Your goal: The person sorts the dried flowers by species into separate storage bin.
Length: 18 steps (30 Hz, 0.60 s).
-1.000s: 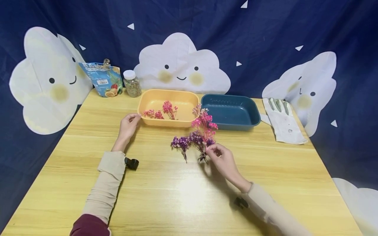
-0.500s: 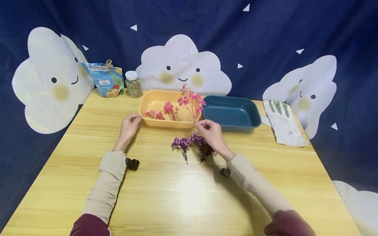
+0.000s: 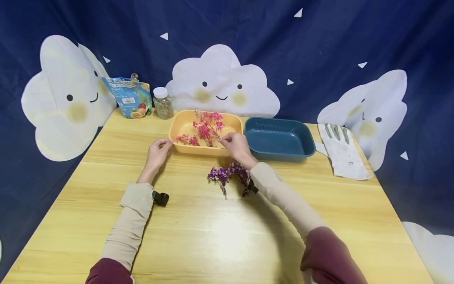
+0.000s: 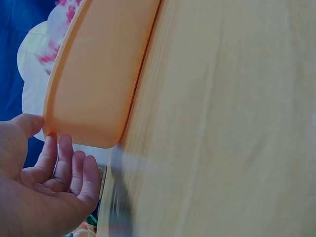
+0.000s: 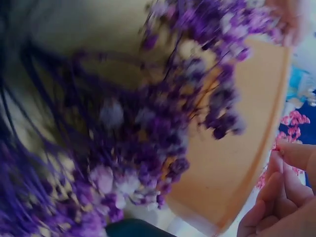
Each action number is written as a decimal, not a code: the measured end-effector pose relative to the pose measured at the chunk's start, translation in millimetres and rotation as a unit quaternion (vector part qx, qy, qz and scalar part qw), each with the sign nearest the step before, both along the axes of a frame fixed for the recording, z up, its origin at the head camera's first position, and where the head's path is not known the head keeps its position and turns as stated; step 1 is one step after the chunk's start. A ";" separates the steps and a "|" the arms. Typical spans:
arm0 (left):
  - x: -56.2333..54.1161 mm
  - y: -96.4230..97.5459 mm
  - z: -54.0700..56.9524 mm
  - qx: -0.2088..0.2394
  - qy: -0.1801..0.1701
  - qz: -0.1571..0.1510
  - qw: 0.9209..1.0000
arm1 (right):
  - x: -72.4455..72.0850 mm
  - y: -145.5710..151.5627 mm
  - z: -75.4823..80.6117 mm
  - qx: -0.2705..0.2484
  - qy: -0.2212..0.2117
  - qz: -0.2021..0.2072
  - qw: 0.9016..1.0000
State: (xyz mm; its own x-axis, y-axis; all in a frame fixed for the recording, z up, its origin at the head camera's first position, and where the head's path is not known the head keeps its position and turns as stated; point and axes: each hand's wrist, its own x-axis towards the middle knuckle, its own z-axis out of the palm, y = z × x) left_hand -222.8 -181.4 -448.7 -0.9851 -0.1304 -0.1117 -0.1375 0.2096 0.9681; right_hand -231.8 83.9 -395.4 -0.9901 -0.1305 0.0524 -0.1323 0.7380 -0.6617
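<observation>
The pink flower bunch [image 3: 214, 120] has moved over the yellow tub [image 3: 198, 150], pinched by the right hand [image 3: 237, 146]. The left hand [image 3: 156, 155] pinches the tub. Two pink bunches [image 3: 188, 140] are in; two purple bunches [image 3: 220, 175] are out.

Here's the left hand [image 4: 54, 185], over at eight o'clock, palm showing, thumb and index fingertip pinching the rim of the orange tray [image 4: 101, 74], which fills the ten-to-twelve stretch with its long plain wall towards us! Three other fingers bend loosely just beside the tray's near end. Beyond the rim, pink blooms [image 4: 48, 55] peek out around ten o'clock, blurred, against a white cloud [image 4: 30, 69] on deep blue cloth [image 4: 11, 54]. And pale wooden table [image 4: 232, 118] sweeps right across three o'clock, a soft dark shadow [image 4: 118, 192] smudging it near seven!
</observation>
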 end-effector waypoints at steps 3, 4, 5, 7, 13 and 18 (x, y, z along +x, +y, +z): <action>-0.2 0.7 0.7 0.001 -0.001 -0.002 1.000 | -7.0 -3.0 -1.7 0.043 -0.015 0.003 0.999; -0.1 1.1 0.4 0.002 -0.002 -0.004 1.000 | -8.2 -3.3 -2.3 0.054 -0.018 0.005 0.998; 0.1 1.4 0.2 0.001 -0.002 -0.005 1.000 | -8.9 -3.4 -2.7 0.064 -0.020 0.008 0.998; 0.3 2.1 0.4 0.002 -0.004 -0.009 1.000 | -8.6 -3.0 -2.2 0.063 -0.026 0.012 0.998; 0.2 1.4 0.4 -0.001 -0.004 -0.005 1.000 | -3.1 2.2 5.1 0.018 -0.030 0.010 0.999; -0.3 1.1 -0.5 0.001 0.001 -0.003 1.000 | 2.1 10.7 11.0 0.000 -0.016 0.007 1.000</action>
